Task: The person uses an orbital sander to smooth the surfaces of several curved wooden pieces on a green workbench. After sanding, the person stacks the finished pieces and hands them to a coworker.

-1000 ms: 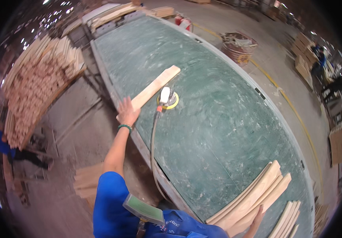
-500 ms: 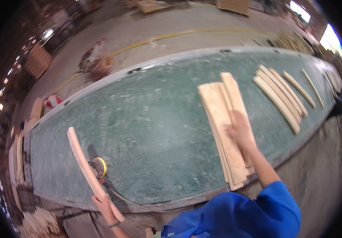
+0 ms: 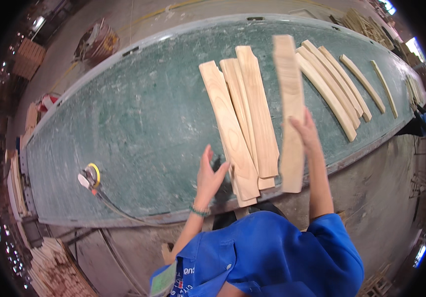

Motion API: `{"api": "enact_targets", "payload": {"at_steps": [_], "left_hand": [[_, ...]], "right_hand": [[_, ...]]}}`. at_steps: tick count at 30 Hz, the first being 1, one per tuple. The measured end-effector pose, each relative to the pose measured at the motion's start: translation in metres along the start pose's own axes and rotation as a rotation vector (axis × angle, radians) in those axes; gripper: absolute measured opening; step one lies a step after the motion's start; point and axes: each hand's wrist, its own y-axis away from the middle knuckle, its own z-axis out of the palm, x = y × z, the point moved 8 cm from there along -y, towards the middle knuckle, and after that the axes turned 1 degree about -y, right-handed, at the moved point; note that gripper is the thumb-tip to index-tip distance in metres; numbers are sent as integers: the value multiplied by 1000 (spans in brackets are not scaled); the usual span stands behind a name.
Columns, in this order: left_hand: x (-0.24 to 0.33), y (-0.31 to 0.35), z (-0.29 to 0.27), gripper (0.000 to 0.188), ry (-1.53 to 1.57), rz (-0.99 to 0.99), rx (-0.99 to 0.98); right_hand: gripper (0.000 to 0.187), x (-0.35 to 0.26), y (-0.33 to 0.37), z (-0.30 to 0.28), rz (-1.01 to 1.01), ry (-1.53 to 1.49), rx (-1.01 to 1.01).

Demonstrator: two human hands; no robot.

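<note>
A pale wooden board [image 3: 289, 99] stands nearly lengthwise just right of a pile of similar boards [image 3: 233, 128]; my right hand [image 3: 306, 131] grips it by its right side. The pile lies on a green worktop [image 3: 148, 114], its boards fanned out and partly overlapping, with their near ends at the front edge. Beside the pile's left side is my left hand [image 3: 210, 178], thumb and fingers apart and nothing in it. Its thumb tip comes close to the nearest board; whether it touches I cannot tell.
A sander [image 3: 90, 176] with a yellow-edged pad rests at the worktop's left, its hose running along the front edge. Several curved wooden strips [image 3: 329, 91] lie on the right. Stacked wood [image 3: 57, 267] stands at lower left. A round bin [image 3: 97, 42] sits beyond the far edge.
My left hand has let go of the long curved wooden piece and moved right to the pile. My right hand, earlier on the pile, now holds one board off its right side.
</note>
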Motion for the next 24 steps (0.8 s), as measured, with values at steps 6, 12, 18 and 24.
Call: {"api": "enact_targets", "payload": {"at_steps": [6,12,18,24], "left_hand": [[61,-56,76,109,-215,80,253],[36,-54,50,109,-215,-86,292],[-21,-53,-34,102,-548,-84,328],[14,-70,36,107,-489,14,177]], "right_hand": [[67,-9,-32,-173,-93,729,277],[114,26,-32,8,-314,928,19],[114,29,-21,43,-37,1103,-56],[108,42,-5,-44,-64,1143,37]]}}
